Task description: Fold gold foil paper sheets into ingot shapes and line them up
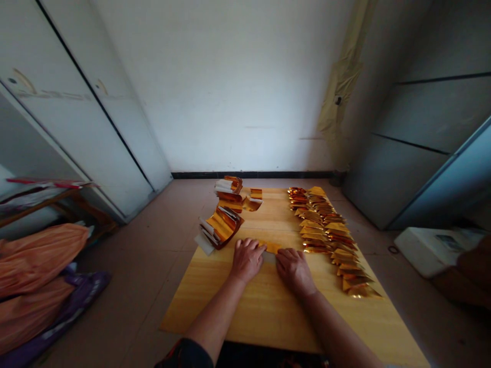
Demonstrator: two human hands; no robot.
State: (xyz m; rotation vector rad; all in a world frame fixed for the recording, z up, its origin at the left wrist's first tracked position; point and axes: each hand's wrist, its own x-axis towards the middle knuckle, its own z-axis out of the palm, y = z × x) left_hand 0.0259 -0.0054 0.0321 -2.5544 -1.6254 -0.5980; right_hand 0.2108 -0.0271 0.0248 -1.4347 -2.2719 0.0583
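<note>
A sheet of gold foil paper (271, 247) with a pale grey part along its near side lies between my hands on the wooden table (264, 317). My left hand (247, 259) has its fingers closed at the left end of the sheet, the index finger pressing on it. At the right end, my right hand (295, 269) is curled with its fingers on the paper. Parts of the sheet are hidden under both hands. To the left beyond my hands sit curved stacks of gold foil sheets (220, 225), and a small loose piece (252, 203) is near them.
Rows of folded gold foil pieces (322, 225) fill the table's right side. A white wall (245, 102) stands behind. Left are a cabinet (76, 97) and orange cloth (42, 255); a grey fridge-like cabinet (425, 138) and white box (425, 250) stand right.
</note>
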